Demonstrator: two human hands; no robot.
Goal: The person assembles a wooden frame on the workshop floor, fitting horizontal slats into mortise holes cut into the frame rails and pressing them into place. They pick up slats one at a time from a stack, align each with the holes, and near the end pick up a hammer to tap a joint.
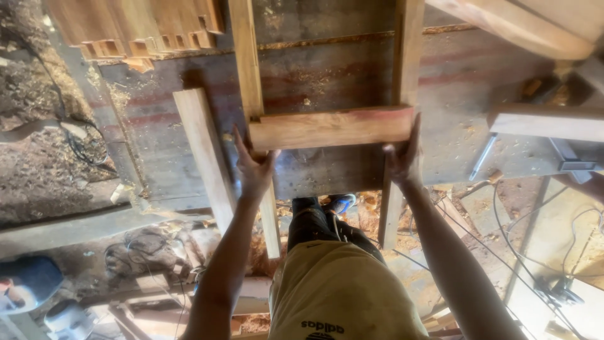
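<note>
While seen from a head-worn camera looking straight down: two bare hands pressed against the ends of a short wooden crosspiece point(331, 128).

Crosspiece: pale reddish timber, lying flat and level, set between two long upright rails, left rail point(250, 82) and right rail point(402, 75), forming a ladder-like frame on a workbench point(453, 82). No boxes, bins or other containers in clear sight; only a stack of notched wooden pieces point(141, 28) at the bench's upper left.

Left hand point(253, 169): fingers spread wide, palm flat against the crosspiece's left end where it meets the left rail, forearm reaching up from the lower middle. Right hand point(404, 151): fingers held close together and straight, laid along the crosspiece's right end and the right rail, thumb tucked toward the bench. Neither hand wrapped around anything; both pushing inward, flat and open.

Loose plank point(204, 154) lying just beside the left rail, slanted slightly. Another pale board point(547, 123) at the right edge, above a metal clamp-like tool point(481, 158).

Bench surface: dark, worn, streaked with red, dusted with sawdust. Below the bench edge: dark trousers, a blue shoe point(340, 203), a yellowish shirt point(340, 296). Floor: wood shavings, offcuts, tangled cables point(553, 252) to the right, dirt and debris to the left.
</note>
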